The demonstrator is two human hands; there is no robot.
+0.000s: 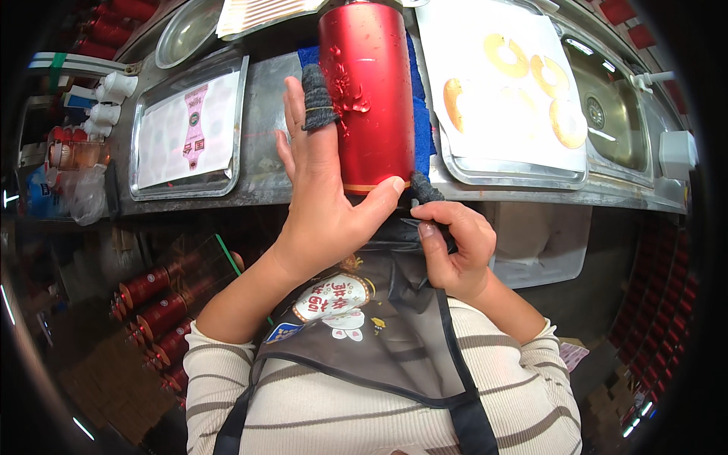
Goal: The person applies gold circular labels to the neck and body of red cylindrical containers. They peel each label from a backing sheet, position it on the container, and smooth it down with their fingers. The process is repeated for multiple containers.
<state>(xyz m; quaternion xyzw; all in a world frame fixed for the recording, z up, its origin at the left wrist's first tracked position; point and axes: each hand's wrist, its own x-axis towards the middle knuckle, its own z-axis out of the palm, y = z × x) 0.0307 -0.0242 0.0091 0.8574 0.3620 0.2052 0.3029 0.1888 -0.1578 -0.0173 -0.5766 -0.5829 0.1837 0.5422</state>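
Note:
A shiny red metal cylinder (371,98) with a raised flower relief and a gold rim lies on a blue cloth (422,114) on the metal bench. My left hand (322,205) rests along its left side, fingers stretched out and thumb at the near rim. A dark grey knitted finger cover (319,98) sits on one of its fingers. Just below the cylinder's near right edge, my right hand (462,246) is closed in a pinch. Another dark finger cover (425,187) shows on that hand. What the pinch holds is small and dark, too unclear to name.
On the left, a metal tray (236,152) carries a sheet with a pink label (196,125). A second tray (523,180) at right holds gold curved pieces (506,55) on white paper. Beyond it is a sink (607,121). Several red cylinders (148,288) are stacked lower left.

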